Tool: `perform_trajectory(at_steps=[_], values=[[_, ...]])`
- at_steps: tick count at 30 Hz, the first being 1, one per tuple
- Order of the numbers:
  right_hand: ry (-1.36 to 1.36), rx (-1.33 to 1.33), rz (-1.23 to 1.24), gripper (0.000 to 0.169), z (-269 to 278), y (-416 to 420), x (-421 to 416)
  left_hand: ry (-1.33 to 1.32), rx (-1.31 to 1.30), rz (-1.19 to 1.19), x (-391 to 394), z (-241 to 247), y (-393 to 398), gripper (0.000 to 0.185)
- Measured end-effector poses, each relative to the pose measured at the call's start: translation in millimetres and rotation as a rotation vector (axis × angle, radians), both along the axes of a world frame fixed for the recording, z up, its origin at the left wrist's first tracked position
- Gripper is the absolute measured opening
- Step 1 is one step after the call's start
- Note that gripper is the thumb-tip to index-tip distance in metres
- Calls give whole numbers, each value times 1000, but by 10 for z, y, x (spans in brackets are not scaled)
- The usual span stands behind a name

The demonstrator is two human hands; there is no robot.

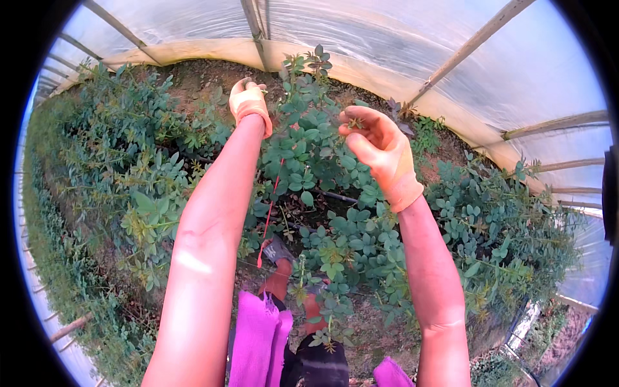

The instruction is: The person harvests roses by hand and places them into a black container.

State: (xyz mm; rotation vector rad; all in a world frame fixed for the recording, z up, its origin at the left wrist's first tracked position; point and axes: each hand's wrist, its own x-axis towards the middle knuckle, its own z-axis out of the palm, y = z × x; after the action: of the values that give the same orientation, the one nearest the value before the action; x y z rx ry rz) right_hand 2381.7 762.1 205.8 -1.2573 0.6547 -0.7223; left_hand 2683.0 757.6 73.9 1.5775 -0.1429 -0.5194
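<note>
My left hand (249, 100), in a pale orange work glove, reaches out over the far side of the bushes. Its fingers are curled, with a bit of green stem showing at the tips; how firmly it grips cannot be told. My right hand (379, 150), gloved the same way, is raised at the right with bent fingers around a small leafy shoot tip (355, 123); whether they pinch it is unclear. Between my hands stands a leafy rose bush (302, 140). A red cord (271, 208) hangs down through the foliage below my left hand.
Rows of green bushes (159, 193) spread to the left, and more bushes (488, 232) grow at the right. Plastic sheeting (377, 48) on wooden poles (471, 46) curves around the far side. A dark irrigation pipe (338, 196) crosses under the leaves. My shoe (276, 249) is among the plants.
</note>
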Motion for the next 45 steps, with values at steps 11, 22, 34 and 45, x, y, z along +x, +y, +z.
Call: perform_trajectory(at_steps=[11,22,34,45], values=[[114,-363,80,73,1294,1418,-778,-189,-72,-601,-2302,2737,2107,32],[-22,-197,-110,77,1523,2672,-1690,117,-164,-834,-3243,2867,2973,23],[54,81,-453,56,1031,3392,-3598,-676,577,-826,-2076,2010,3909,57],[321,339,-402,27,544,3561,-3097,289,863,-140,-1145,912,7188,49]])
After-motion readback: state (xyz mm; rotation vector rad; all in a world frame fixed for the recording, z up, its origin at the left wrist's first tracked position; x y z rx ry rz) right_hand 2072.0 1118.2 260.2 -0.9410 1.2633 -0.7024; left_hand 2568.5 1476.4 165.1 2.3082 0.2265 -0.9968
